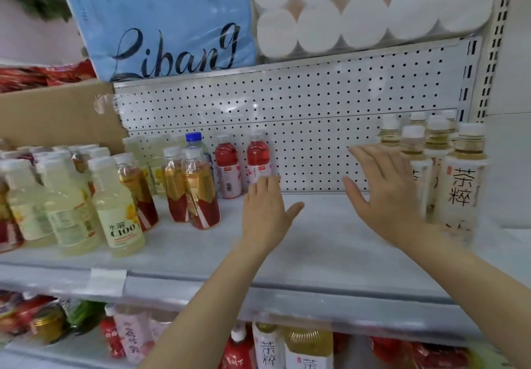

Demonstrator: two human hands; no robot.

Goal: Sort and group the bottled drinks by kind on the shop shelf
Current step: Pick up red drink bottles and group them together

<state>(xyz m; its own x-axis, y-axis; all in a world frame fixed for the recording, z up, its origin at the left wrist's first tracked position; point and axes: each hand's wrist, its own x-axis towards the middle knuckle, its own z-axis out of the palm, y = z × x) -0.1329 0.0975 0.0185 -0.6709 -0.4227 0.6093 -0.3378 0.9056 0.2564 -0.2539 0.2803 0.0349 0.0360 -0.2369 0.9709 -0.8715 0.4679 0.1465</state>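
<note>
on the middle shelf, both hands are spread flat over the bare stretch between two clusters of bottles, and neither holds anything.

well to the left of the left hand's fingers stand the pale lemon bottles; about six can be counted at the front, with more blurred behind and at the frame's edge, so the total is uncertain. nearer those fingers are the amber bottles with red labels, three plainly seen. behind them one blue-capped bottle pokes up. just beyond the fingertips, against the pegboard, are two pink bottles, the right one nearly touching the fingers.

the left hand is open, fingers straight and together, thumb out to the right. the right hand is open too, fingers splayed, close beside the white-labelled tea bottles; whether it touches them i cannot tell, as that side is blurred. about seven tea bottles show.

the step seems to be closing the groups up. to do it well, i judge each hand should press low on the bodies, not the caps, and slide a whole kind together slowly, since tall bottles pushed high would likely tip.
</note>
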